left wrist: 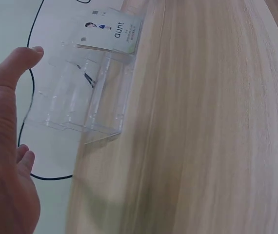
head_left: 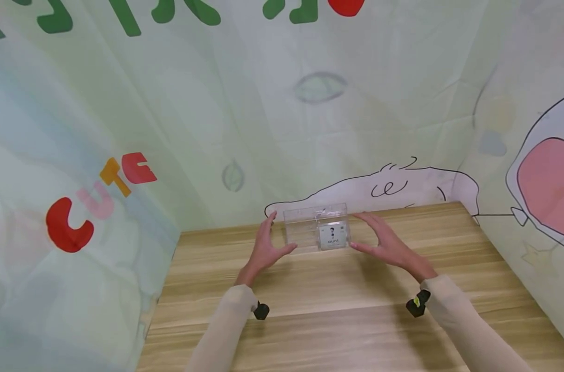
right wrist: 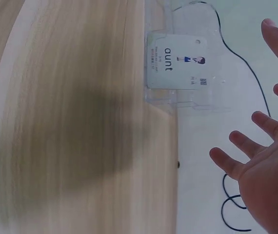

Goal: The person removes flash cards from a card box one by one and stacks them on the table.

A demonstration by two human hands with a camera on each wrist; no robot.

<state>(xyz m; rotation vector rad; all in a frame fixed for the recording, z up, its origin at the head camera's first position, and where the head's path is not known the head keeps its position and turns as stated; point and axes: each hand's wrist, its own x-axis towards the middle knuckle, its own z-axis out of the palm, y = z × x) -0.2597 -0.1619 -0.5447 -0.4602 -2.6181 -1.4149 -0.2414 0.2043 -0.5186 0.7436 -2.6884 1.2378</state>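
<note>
So both hands are spread wide and neither has hold of anything. Left hand (head_left: 264, 250) is by the left end of a clear plastic box (head_left: 300, 232), thumb near its front corner and fingers reaching toward the back. Right hand (head_left: 386, 245) mirrors that at the other end. In the head view the right thumb looks super close to the box, but both wrist views show a gap, so I can't swear to contact. My read: they're set at opposite ends like that because it frames the box evenly.

The box itself is at the far side of the wooden table (head_left: 328, 325), long side facing the person, split into two compartments. The right one has a card (head_left: 333, 236) standing in it, with a little figure and "aunt" on it. It faces the person, probably so it's readable. Some dark bit shows through the left compartment; might just be a reflection, can't tell.

Edge-wise, the box is right by the table's back edge, with the printed cloth wall (head_left: 249, 103) just behind, so I'd guess hardly any room that way. Toward the person there's a long run of wood between the two sleeves (head_left: 226, 330), and more tabletop past each hand.
</note>
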